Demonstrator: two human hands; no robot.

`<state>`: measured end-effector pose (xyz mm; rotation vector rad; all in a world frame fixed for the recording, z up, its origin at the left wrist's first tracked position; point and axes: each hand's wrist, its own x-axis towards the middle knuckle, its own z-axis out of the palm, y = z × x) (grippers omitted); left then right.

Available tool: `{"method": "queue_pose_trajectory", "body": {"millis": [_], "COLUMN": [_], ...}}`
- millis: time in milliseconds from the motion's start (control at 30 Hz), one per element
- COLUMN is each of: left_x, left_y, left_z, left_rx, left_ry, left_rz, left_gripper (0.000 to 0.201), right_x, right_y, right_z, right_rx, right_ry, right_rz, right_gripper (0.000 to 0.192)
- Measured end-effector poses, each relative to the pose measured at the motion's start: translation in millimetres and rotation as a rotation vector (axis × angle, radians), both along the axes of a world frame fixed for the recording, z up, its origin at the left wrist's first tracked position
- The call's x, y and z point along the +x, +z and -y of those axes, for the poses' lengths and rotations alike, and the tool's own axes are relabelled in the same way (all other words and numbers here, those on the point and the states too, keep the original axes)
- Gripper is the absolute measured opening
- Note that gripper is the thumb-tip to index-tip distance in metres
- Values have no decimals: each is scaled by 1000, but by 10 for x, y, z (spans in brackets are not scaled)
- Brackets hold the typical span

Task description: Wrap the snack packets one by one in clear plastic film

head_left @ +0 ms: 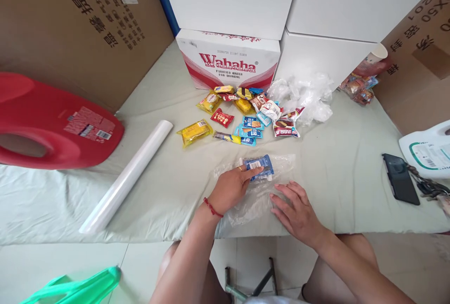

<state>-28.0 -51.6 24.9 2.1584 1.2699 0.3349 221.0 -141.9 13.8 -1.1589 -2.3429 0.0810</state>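
Observation:
My left hand, with a red cord bracelet on its wrist, is closed on a blue snack packet, the index finger stretched across its top. Under the packet lies a clear plastic bag, spread flat and wrinkled on the cloth. My right hand is open, its fingers apart and resting at the bag's right side. Beyond my hands is a loose group of wrapped snacks: a yellow pack, a red packet, several blue packets and a maroon-and-white pack.
A clear plastic roll and a red jug lie on the left. At the back are a Wahaha carton and crumpled clear plastic bags. A phone and a white bottle are on the right.

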Motion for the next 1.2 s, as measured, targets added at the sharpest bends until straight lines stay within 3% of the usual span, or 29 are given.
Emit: {"method": "queue_pose_trajectory", "body": {"millis": [100,233,300,400,500,667,733,833,867,933,1033,1067,1200], "left_x": [13,25,32,37,-6,-239,-321,-338,-319,-278,-285,-311,-437], "left_y": [51,132,158,160,133,172,211,216,199,155,110,106,108], "left_z": [0,-21,-34,-46,-42,34,83,147,158,158,105,79,-9], "left_rx": [-25,-32,-28,-31,-73,-111,-52,-37,-44,-46,-49,-78,-219], "left_ry": [7,-5,-15,-26,5,265,258,152,139,165,289,343,602], "left_rz": [-91,-187,-192,-181,-103,175,267,273,250,222,258,280,179], "left_gripper": [49,47,46,45,45,49,61,110,116,101,41,29,39], "right_x": [-120,-236,-293,-385,-490,-621,-641,-643,-640,-635,-627,-624,-613], "right_y": [63,326,362,252,67,-93,-98,-88,-84,-79,-84,-89,-101], "right_z": [-115,-529,-804,-1165,-1340,-1304,-1277,-1268,-1269,-1275,-1281,-1282,-1282], "right_rx": [61,-115,-201,-324,-439,-360,-341,-332,-331,-339,-357,-358,-367], "right_ry": [-99,-191,-196,-162,-108,-168,-179,-187,-191,-192,-180,-177,-178], "right_rz": [-176,-330,-366,-375,-298,-149,-132,-148,-149,-140,-132,-136,-159], "right_gripper": [33,18,19,21,22,26,27,26,25,26,26,26,27]}}
